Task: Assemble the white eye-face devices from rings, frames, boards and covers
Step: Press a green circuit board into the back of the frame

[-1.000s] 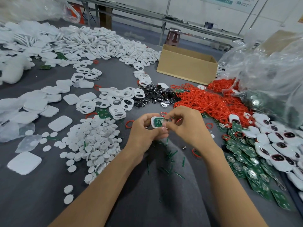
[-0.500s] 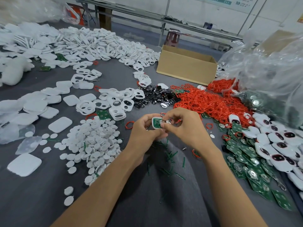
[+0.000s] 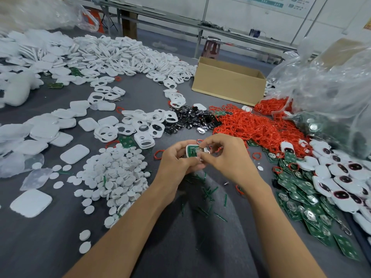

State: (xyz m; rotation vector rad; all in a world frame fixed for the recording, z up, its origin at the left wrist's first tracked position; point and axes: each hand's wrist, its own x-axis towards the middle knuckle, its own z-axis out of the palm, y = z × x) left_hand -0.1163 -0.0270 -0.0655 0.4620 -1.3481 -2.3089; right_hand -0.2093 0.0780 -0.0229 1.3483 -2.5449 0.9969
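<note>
Over a grey table point(image 3: 50, 237), the left hand point(image 3: 176, 161) gripped a white frame point(image 3: 188, 151) holding a green circuit board point(image 3: 193, 151); the right hand point(image 3: 228, 157) pinched the frame's edge with curled fingers.

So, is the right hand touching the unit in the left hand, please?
Touching: head view shows the right hand pinching the unit that the left hand holds.

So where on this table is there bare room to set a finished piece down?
Near-left corner of the grey cloth, below the white discs; also the patch between the frame heap and the black lenses. Right side is crowded: red rings, green boards, finished faces.
</note>
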